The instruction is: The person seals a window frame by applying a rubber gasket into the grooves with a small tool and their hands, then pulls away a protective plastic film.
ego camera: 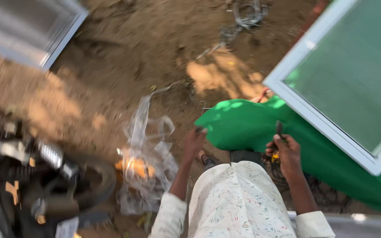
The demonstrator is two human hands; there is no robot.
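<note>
Dirt ground (pixel 124 57) | green sheet (pixel 243 125) just ahead of right hand (pixel 287 154), left hand (pixel 194 142)

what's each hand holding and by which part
Right hand grips a slim dark tool by its lower end, at the green sheet. Left hand pinches something small and dark, too blurred to name.

I am outdoors in a makeshift work yard, not inside any building. Bare brown dirt ground (pixel 124 57) lies under me, dappled with sun. A white metal-framed window panel with frosted glass (pixel 353 79) rests on a green plastic sheet (pixel 243 123), another pale framed panel (pixel 27 26) lies nearby, and loose grey wire coils (pixel 245 15) and a crumpled clear plastic bag (pixel 144 163) litter the soil.
</note>
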